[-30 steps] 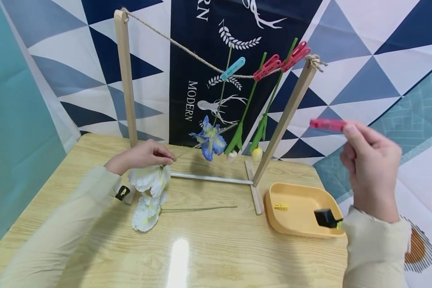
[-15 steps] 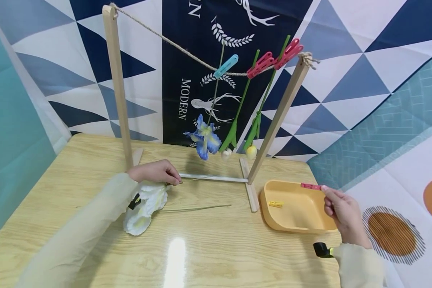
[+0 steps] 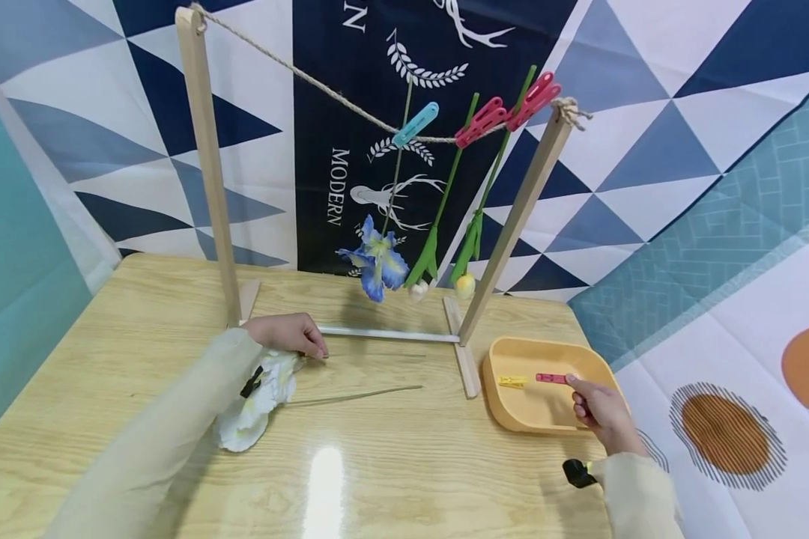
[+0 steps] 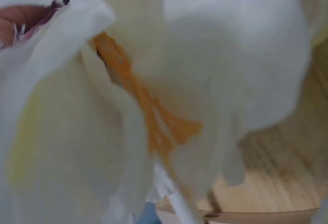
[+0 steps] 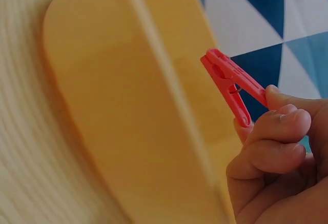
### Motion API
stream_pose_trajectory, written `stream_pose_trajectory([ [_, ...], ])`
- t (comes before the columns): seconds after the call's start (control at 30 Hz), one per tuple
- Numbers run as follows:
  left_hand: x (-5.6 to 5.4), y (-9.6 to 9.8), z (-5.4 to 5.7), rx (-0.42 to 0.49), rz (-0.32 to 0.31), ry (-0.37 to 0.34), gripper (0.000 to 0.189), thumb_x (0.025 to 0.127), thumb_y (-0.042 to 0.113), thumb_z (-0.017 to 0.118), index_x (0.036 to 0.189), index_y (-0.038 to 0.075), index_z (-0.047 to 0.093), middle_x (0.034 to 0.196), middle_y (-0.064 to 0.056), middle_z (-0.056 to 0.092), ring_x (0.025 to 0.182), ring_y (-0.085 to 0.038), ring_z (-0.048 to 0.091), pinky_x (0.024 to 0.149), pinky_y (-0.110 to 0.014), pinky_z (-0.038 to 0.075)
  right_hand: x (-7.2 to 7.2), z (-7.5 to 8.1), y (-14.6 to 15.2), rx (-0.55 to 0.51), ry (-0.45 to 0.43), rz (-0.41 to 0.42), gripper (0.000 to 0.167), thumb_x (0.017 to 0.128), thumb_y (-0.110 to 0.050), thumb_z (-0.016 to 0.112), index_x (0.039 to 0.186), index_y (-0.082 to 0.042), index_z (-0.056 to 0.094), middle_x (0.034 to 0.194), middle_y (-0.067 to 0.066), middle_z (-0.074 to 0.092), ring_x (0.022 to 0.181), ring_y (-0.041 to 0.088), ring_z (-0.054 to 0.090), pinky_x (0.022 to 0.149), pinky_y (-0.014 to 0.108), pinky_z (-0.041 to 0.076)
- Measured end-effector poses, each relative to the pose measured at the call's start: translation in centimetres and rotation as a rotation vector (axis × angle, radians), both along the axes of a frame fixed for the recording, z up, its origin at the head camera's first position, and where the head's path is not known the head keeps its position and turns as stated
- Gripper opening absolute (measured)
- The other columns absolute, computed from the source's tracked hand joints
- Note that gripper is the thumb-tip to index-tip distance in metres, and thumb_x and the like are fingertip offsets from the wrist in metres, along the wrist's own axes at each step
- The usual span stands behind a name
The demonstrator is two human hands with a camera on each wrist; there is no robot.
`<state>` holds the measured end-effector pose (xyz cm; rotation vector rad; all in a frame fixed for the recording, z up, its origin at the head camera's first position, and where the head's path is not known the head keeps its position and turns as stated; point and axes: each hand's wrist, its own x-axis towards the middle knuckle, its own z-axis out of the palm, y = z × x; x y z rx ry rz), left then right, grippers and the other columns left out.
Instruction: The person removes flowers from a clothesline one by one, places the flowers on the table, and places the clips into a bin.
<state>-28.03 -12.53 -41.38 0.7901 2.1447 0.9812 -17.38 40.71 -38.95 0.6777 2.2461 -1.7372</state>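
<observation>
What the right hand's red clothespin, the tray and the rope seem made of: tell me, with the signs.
Clothespin: most likely hard plastic with a slight sheen; even red colour and moulded-looking openings. Tray: probably plastic too, smooth; rounded corners and one unbroken colour. Rope: apparently natural fibre, perhaps jute, matte; tan, with frayed ends at the knot, though synthetic remains possible.

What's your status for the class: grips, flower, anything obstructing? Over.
Left grip: pinching a white flower. Right grip: holding a red clothespin at the orange basin. Possible obstruction: second flower, lying close by.
</observation>
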Motion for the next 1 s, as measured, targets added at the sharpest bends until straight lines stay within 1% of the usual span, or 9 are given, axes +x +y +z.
stream_pose_trajectory([
  [0.07, 0.0, -0.1, -0.3, -0.01, -0.004, -0.012, 0.02, 0.089, 0.008, 0.06, 0.102, -0.004, 0.07, 0.095, -0.015, 0.071, 0.069, -0.001, 0.05, 0.068, -0.017, 0.042, -0.3, -0.4, 0.0, 0.041, -0.03, 0.028, 0.033, 0.095, -0.036, 0.054, 0.066, -0.021, 0.055, 0.057, -0.01, 0.045, 0.049, 0.003, 0.042, 0.046, 0.02, 0.036],
  [0.13, -0.1, -0.3, -0.3, -0.028, -0.016, -0.011, 0.02, 0.089, 0.008, 0.06, 0.103, -0.004, 0.07, 0.094, -0.014, 0.072, 0.07, -0.002, 0.051, 0.069, -0.017, 0.043, -0.6, -0.7, -0.1, 0.077, -0.05, 0.051, 0.031, 0.094, -0.038, 0.054, 0.069, -0.019, 0.056, 0.058, -0.01, 0.046, 0.05, 0.003, 0.042, 0.047, 0.02, 0.036],
  [0.33, -0.8, -0.8, 1.2, -0.103, -0.018, 0.026, 0.02, 0.09, 0.01, 0.06, 0.102, 0.0, 0.071, 0.097, -0.008, 0.072, 0.072, -0.003, 0.049, 0.067, -0.018, 0.042, -1.6, -1.0, -0.4, 0.153, -0.09, 0.102, 0.029, 0.095, -0.037, 0.051, 0.086, -0.011, 0.058, 0.063, -0.009, 0.048, 0.054, 0.003, 0.045, 0.05, 0.019, 0.039],
  [0.43, -0.8, -1.0, 1.3, -0.126, -0.021, 0.016, 0.02, 0.091, 0.012, 0.06, 0.103, 0.0, 0.071, 0.098, -0.007, 0.071, 0.073, -0.003, 0.049, 0.068, -0.018, 0.042, -1.8, -1.2, -0.5, 0.163, -0.126, 0.099, 0.03, 0.096, -0.036, 0.05, 0.089, -0.008, 0.058, 0.063, -0.007, 0.049, 0.055, 0.004, 0.046, 0.052, 0.02, 0.04],
  [0.53, -0.7, -1.3, 0.5, -0.128, -0.017, -0.015, 0.021, 0.091, 0.011, 0.06, 0.103, -0.001, 0.071, 0.094, -0.007, 0.071, 0.073, -0.003, 0.049, 0.07, -0.018, 0.042, -2.1, -1.4, -0.6, 0.154, -0.155, 0.123, 0.031, 0.097, -0.036, 0.049, 0.088, -0.008, 0.058, 0.064, -0.007, 0.051, 0.055, 0.004, 0.046, 0.052, 0.019, 0.041],
  [0.63, -0.5, -1.6, -0.5, -0.094, 0.005, -0.031, 0.02, 0.09, 0.01, 0.06, 0.102, -0.003, 0.07, 0.09, -0.011, 0.071, 0.072, -0.003, 0.051, 0.071, -0.019, 0.043, -2.3, -1.7, -0.7, 0.136, -0.177, 0.14, 0.031, 0.097, -0.036, 0.048, 0.088, -0.008, 0.058, 0.064, -0.006, 0.054, 0.054, 0.004, 0.047, 0.052, 0.019, 0.041],
  [0.77, -0.1, -1.9, -1.5, -0.021, 0.048, 0.023, 0.019, 0.089, 0.008, 0.061, 0.099, -0.005, 0.071, 0.089, -0.014, 0.071, 0.071, -0.002, 0.054, 0.069, -0.018, 0.045, -2.5, -2.1, -0.8, 0.129, -0.196, 0.139, 0.032, 0.098, -0.034, 0.046, 0.093, -0.004, 0.058, 0.065, -0.005, 0.057, 0.055, 0.005, 0.048, 0.052, 0.019, 0.042],
  [0.87, 0.2, -1.9, -2.1, 0.028, 0.074, 0.063, 0.019, 0.089, 0.009, 0.061, 0.098, -0.005, 0.071, 0.09, -0.014, 0.072, 0.07, -0.002, 0.054, 0.067, -0.019, 0.046, -2.6, -2.5, -0.8, 0.122, -0.201, 0.144, 0.032, 0.099, -0.029, 0.044, 0.103, 0.0, 0.056, 0.066, -0.005, 0.059, 0.055, 0.005, 0.049, 0.053, 0.019, 0.042],
  [1.0, 0.5, -1.8, -2.9, 0.068, 0.134, 0.061, 0.018, 0.089, 0.01, 0.062, 0.097, -0.003, 0.072, 0.091, -0.014, 0.072, 0.069, -0.004, 0.055, 0.065, -0.019, 0.045, -2.9, -2.9, -0.7, 0.119, -0.205, 0.163, 0.033, 0.1, -0.026, 0.043, 0.11, 0.004, 0.053, 0.068, -0.004, 0.063, 0.055, 0.005, 0.05, 0.053, 0.019, 0.042],
])
